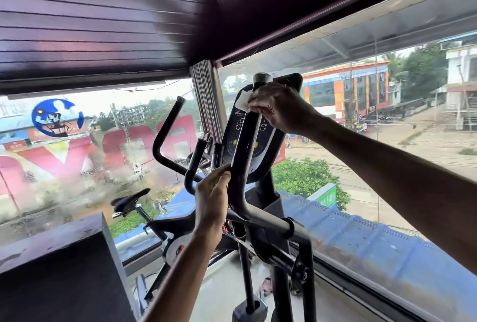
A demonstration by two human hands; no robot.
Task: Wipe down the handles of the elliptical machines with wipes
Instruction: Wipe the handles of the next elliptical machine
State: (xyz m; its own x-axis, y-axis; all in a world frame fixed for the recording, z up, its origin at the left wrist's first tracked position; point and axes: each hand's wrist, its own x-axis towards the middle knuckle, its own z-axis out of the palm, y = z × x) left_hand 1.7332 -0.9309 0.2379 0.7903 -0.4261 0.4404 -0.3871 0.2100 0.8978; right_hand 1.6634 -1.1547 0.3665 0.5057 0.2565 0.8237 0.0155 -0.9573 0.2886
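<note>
Both my hands work the near handle [245,141] of the elliptical: my right hand [278,109] presses a white wipe [242,101] to its upper grip, and my left hand [213,198] curls its fingers [223,173] round it lower down. The console [263,138] crowds close behind the handle, and a bike saddle [130,199] stands to the left.

White wipe [242,102] pressed against upright black handle [245,141].

Upper handle [245,141] of the elliptical: right hand [278,109] curls round it near the top end, pressing a white wipe [242,102] on the bar. The left hand [213,199] grips the same handle lower, at the bend. Console [265,138] just behind. Bike saddle [131,199] to the left, window [361,156] beyond.
</note>
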